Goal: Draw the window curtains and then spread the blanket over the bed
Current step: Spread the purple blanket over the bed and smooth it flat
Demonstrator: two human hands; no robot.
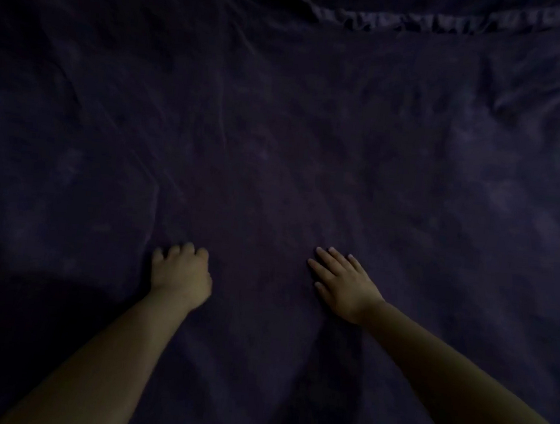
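The room is dim. A dark purple mottled blanket (296, 138) lies spread over the bed and fills nearly the whole view, with soft creases running across its left and right parts. My left hand (180, 270) rests on it at lower centre-left with the fingers curled down into the fabric; whether it pinches the cloth is unclear. My right hand (343, 283) lies flat on the blanket a little to the right, palm down, fingers spread. No window curtains are in view.
At the far top edge a ruffled fabric edge (393, 17), like a pillow or sheet frill, crosses the bed. A darker shadowed area (4, 322) lies at the lower left.
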